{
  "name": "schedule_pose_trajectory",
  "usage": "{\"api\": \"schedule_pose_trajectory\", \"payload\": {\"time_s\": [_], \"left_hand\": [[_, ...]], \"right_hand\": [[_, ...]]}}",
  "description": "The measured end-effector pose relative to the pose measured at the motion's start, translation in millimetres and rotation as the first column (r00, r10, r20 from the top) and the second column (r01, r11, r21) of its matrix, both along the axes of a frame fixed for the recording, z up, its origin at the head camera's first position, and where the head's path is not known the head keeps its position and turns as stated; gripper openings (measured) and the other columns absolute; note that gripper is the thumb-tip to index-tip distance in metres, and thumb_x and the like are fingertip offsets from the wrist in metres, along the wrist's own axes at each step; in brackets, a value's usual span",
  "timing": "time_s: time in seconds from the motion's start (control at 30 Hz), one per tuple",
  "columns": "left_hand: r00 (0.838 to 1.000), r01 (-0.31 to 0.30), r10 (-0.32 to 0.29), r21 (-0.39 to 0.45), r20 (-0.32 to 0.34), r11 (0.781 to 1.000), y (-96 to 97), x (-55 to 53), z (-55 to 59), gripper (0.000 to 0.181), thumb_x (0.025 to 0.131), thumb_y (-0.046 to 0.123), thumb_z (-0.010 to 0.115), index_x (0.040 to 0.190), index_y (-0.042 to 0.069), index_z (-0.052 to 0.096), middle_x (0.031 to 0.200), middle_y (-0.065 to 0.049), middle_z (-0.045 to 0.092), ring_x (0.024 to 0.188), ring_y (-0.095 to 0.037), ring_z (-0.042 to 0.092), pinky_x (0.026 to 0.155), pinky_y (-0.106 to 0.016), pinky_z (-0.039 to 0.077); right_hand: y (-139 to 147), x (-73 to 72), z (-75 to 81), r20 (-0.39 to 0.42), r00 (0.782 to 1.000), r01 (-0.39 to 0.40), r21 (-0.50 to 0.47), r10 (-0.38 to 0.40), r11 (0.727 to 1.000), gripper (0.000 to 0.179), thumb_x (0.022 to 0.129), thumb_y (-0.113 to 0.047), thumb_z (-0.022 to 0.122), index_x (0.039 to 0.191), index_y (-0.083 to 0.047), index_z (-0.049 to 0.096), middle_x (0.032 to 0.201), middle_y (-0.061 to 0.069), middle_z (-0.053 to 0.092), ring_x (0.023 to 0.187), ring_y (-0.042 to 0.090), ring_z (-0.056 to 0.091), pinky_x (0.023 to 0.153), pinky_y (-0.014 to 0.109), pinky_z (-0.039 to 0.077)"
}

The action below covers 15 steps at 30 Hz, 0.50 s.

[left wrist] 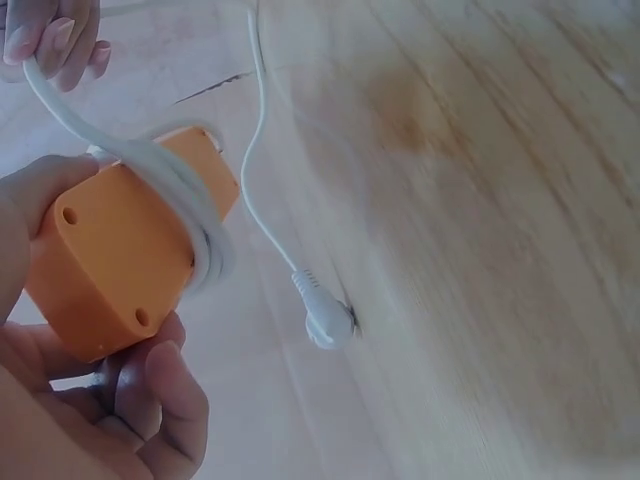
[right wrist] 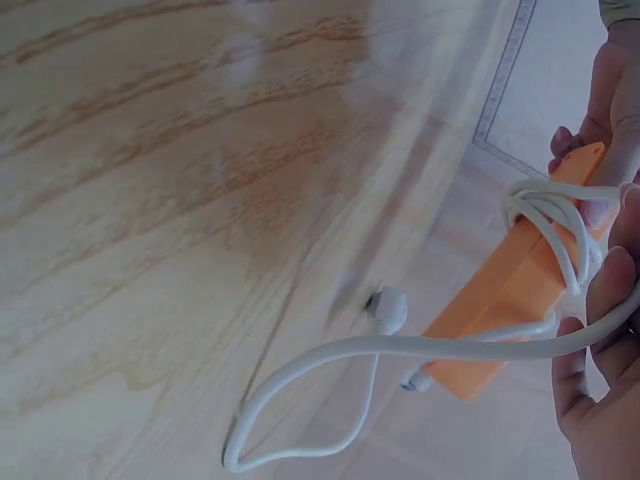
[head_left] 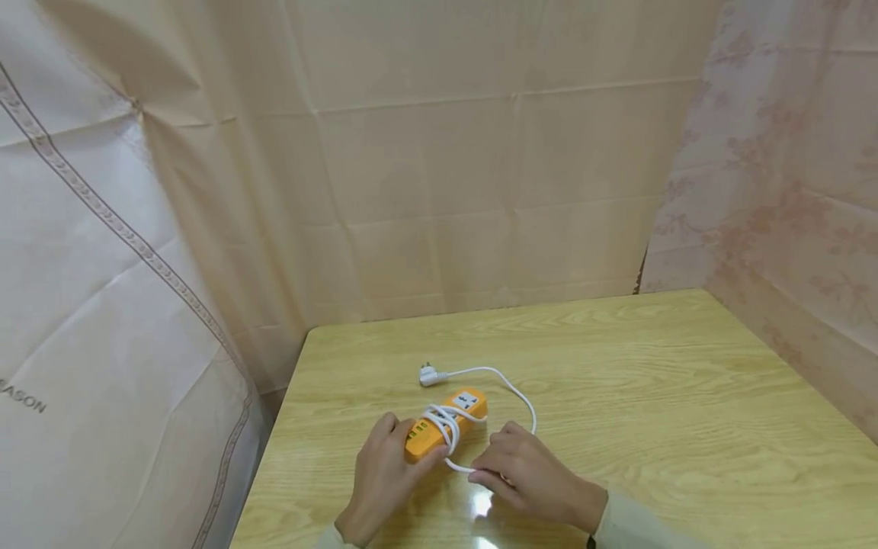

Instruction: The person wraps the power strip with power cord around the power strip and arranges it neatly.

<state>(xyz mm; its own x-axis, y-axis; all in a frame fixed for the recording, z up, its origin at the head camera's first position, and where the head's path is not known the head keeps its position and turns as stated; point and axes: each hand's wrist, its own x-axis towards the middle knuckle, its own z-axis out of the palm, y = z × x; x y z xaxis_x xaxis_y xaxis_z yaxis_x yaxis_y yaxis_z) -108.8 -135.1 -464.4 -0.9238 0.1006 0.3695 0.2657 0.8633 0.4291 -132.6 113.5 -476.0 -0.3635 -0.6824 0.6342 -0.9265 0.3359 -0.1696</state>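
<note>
An orange power strip (head_left: 425, 440) with white sockets is tilted above the table, several turns of its white cord (head_left: 449, 427) wrapped round its middle. My left hand (head_left: 387, 465) grips the strip's near end between thumb and fingers; the left wrist view shows the strip's orange underside (left wrist: 125, 240). To the right, my right hand (head_left: 524, 469) pinches the cord, which runs taut from the wraps. Past that hand, the loose cord curves back across the table to a white plug (head_left: 430, 375), lying beyond the strip with its prongs up.
The wood-grain table (head_left: 652, 396) extends to the right and behind the strip. A beige curtain (head_left: 466, 191) hangs behind its far edge. White cloth (head_left: 103, 305) hangs at the left, and flower-patterned cloth (head_left: 789, 191) at the right.
</note>
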Motion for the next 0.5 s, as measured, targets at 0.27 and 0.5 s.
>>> {"api": "schedule_pose_trajectory", "payload": {"time_s": [0.27, 0.5], "left_hand": [[0.985, 0.171, -0.171, -0.013, 0.026, 0.985, -11.1, -1.8, 3.7, 0.063, 0.083, 0.06, 0.079, 0.105, 0.001, 0.076, 0.084, 0.009, 0.04, 0.07, -0.004, 0.037, 0.057, -0.019, 0.036], [0.923, 0.383, -0.38, -0.068, 0.055, 0.921, -26.1, 1.7, 6.5, 0.063, 0.086, 0.066, 0.072, 0.107, 0.007, 0.076, 0.088, 0.015, 0.039, 0.073, 0.0, 0.037, 0.059, -0.015, 0.036]], "right_hand": [[2, -5.7, 4.6, -0.018, 1.0, -0.025, -0.024, 0.025, 0.999, 0.008, 0.096, -0.025, 0.073, 0.088, -0.024, 0.073, 0.076, -0.021, 0.058, 0.07, -0.005, 0.047, 0.077, 0.017, 0.036], [1, -6.2, 4.6, -0.029, 0.996, -0.08, -0.012, 0.08, 0.997, 0.008, 0.096, -0.031, 0.071, 0.094, -0.024, 0.073, 0.084, -0.02, 0.066, 0.077, -0.003, 0.052, 0.082, 0.018, 0.039]]}}
